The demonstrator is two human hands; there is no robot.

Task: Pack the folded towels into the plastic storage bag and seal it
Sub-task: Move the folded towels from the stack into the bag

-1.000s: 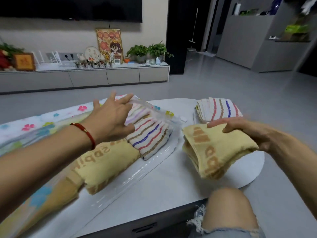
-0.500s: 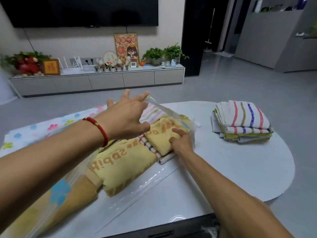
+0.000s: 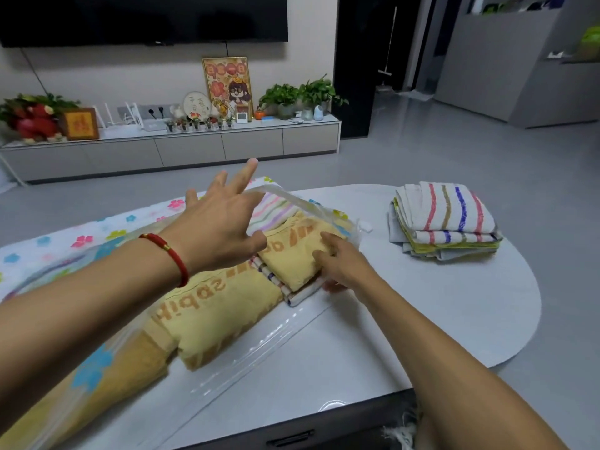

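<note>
A clear plastic storage bag (image 3: 259, 332) with a flower print lies open across the white table (image 3: 454, 319). Inside it lie a large yellow lettered towel (image 3: 211, 313), a striped towel (image 3: 302, 293) and on top of that a smaller yellow towel (image 3: 292, 254). My left hand (image 3: 220, 232) holds the bag's upper flap (image 3: 285, 196) lifted, fingers spread. My right hand (image 3: 341, 264) grips the near edge of the smaller yellow towel inside the bag's mouth. A stack of folded striped towels (image 3: 444, 219) waits at the table's right.
The table's rounded edge ends at the right, with grey floor beyond. A low TV cabinet (image 3: 194, 147) with plants and frames runs along the far wall. My knee (image 3: 422, 433) shows under the table's front edge.
My right hand carried the smaller yellow towel from the table's right into the bag and set it on the striped towel. My left hand kept the flap lifted.
</note>
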